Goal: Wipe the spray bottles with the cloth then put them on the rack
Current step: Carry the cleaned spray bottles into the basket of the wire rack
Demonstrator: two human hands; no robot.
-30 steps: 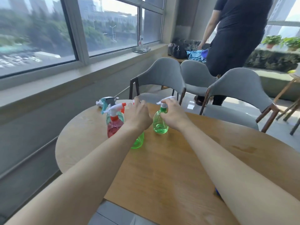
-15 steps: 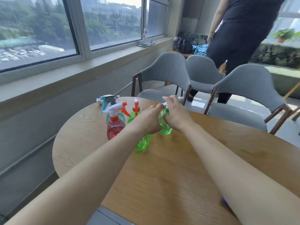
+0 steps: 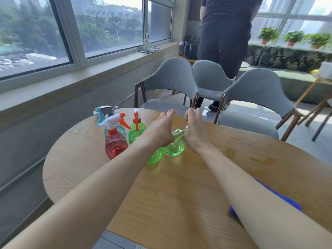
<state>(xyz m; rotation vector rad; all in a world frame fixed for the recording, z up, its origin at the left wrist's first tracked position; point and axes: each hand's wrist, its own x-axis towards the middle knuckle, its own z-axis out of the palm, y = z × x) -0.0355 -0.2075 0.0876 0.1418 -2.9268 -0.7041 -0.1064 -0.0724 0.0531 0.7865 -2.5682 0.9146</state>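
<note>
Several spray bottles stand at the far left of the round wooden table (image 3: 179,203). A red bottle (image 3: 115,145) has a white and orange trigger, with a teal bottle (image 3: 106,114) behind it. Beside them is a green bottle with an orange trigger (image 3: 136,131). My left hand (image 3: 161,130) covers the head of a second green bottle (image 3: 156,156). My right hand (image 3: 195,133) grips the neck of a smaller green bottle (image 3: 177,147), which leans over. A blue cloth (image 3: 282,199) lies under my right forearm. No rack is in view.
Three grey chairs, the nearest (image 3: 258,97), stand round the table's far side. A person in dark clothes (image 3: 224,33) stands behind them. A window ledge (image 3: 71,87) runs along the left wall. A wooden side table (image 3: 321,83) is at the far right.
Both hands have come closer together over the two green bottles. The smaller green bottle in my right hand now leans instead of standing upright.
</note>
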